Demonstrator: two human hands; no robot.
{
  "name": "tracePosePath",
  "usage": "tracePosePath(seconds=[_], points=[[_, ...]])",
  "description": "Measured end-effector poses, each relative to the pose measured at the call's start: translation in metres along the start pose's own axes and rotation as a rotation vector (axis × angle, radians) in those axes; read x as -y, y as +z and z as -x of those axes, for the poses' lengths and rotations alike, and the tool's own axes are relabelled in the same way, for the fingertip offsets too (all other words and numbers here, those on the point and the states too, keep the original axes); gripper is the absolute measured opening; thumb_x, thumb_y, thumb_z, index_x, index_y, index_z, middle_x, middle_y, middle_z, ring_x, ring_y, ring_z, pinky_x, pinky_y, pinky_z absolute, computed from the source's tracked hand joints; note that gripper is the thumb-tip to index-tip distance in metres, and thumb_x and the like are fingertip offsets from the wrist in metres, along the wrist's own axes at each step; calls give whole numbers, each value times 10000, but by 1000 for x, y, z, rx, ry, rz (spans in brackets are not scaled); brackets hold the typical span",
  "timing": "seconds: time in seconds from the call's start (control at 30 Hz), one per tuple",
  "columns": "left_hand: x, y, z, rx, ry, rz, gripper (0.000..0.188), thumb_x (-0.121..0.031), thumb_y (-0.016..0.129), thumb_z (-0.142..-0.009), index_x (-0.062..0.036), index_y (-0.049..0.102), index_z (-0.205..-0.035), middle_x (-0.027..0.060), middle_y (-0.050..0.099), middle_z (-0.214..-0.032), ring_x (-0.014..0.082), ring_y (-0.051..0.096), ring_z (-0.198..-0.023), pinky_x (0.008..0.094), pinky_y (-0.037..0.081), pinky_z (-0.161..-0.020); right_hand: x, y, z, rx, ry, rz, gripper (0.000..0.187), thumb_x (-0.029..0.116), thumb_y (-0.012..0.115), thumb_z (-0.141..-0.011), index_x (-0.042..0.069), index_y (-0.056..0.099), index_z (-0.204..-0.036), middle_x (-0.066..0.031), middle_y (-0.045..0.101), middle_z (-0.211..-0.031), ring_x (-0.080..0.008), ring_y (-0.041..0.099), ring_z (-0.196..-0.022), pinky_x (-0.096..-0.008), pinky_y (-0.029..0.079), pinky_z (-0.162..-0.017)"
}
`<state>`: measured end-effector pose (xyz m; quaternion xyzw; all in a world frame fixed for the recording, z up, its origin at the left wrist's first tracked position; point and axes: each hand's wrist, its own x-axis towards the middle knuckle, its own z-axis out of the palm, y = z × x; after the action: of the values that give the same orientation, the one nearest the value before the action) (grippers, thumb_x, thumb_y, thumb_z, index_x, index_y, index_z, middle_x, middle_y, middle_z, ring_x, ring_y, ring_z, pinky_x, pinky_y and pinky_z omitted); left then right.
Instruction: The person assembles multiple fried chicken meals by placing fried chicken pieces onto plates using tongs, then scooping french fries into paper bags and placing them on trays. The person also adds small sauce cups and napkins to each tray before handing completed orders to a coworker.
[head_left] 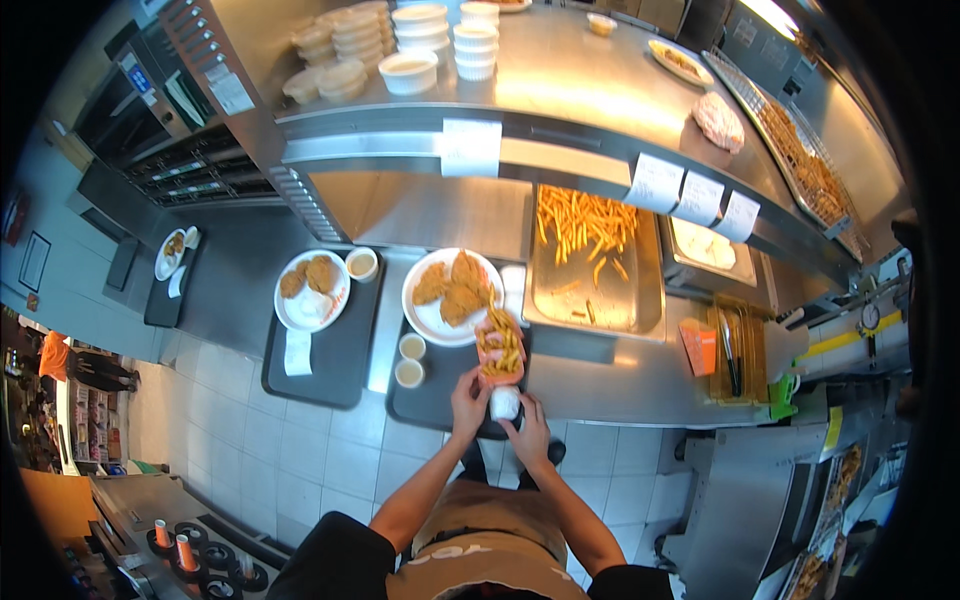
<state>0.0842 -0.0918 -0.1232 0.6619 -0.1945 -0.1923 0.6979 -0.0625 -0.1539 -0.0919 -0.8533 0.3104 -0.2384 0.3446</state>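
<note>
Over the near edge of a dark tray, my right hand holds a small white cup between thumb and fingers. My left hand is closed at the lower left end of an orange-pink carton of fries, its fingertips close to the cup. The carton leans on the tray, its top touching a white plate with several pieces of fried chicken. Left of the carton stand two small cups of pale sauce.
Another tray at left carries a chicken plate, a sauce cup and a receipt. At right are a steel pan of fries and a wire basket with tongs. A steel shelf overhangs the counter, holding stacked cups.
</note>
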Motion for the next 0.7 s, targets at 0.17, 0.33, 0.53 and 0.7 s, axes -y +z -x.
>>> tracePosePath(seconds=[0.17,0.33,0.53,0.7], points=[[-16,-6,7,-13,-74,88,430,-47,689,-870,-5,516,-1261,145,601,-1176,209,599,-1104,347,486,-958,-29,-5,-22,107,379,-339,591,163,729,-849,12,442,-1343,-185,584,-1221,-221,649,-910,-346,531,-782],[-111,-41,-33,-307,43,-122,219,8,617,-849,-38,554,-1053,27,552,-979,92,540,-881,216,455,-769,-57,1,-31,271,252,-372,670,70,671,-865,33,344,-1449,-168,552,-1209,-181,613,-857,-327,535,-751],[-255,-19,-220,-202,6,346,521,-95,694,-880,11,428,-1314,115,607,-1087,210,605,-1030,343,539,-857,-81,19,-49,301,587,-511,616,45,623,-892,102,378,-1455,-91,600,-964,-171,619,-771,-329,553,-567],[-278,32,-267,-311,-166,544,605,-48,780,-792,11,420,-1275,137,624,-1001,218,663,-841,314,576,-723,-106,38,-72,292,247,-149,435,70,638,-882,34,459,-1277,-78,595,-770,-186,622,-633,-346,543,-534]])
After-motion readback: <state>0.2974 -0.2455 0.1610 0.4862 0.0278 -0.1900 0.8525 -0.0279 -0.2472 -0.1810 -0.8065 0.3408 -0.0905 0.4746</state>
